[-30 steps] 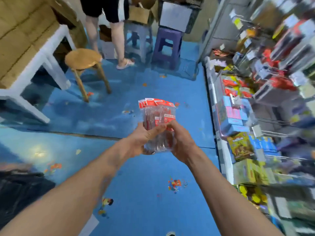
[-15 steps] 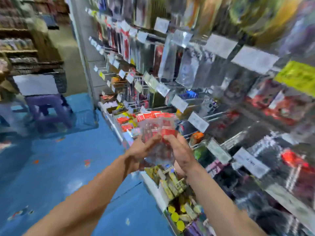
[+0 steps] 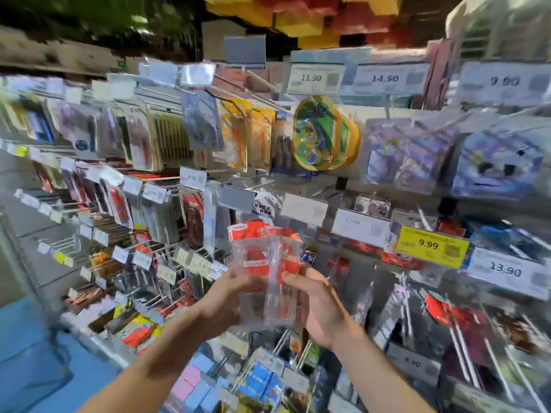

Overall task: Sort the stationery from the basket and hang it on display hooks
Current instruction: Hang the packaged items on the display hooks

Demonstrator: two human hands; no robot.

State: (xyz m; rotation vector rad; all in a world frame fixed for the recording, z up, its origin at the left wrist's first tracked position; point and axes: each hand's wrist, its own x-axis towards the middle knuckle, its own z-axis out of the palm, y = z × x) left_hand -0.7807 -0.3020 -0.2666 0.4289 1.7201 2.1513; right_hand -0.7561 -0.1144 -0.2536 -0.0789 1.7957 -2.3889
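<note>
Grips both clamped on one bundle. Seemingly bare display hooks (image 3: 64, 243) stood at 9 o'clock of it. The left grip (image 3: 226, 296) curled round its lower left edge. The stationery packets (image 3: 265, 263), clear with red headers, stood upright mid-frame, near the rack. The right grip (image 3: 319, 307) pinched the lower right edge, thumb in front. Advisable: separate one packet, find the hook bearing like stock (blur hid which), align the header hole, slide it on level.
</note>
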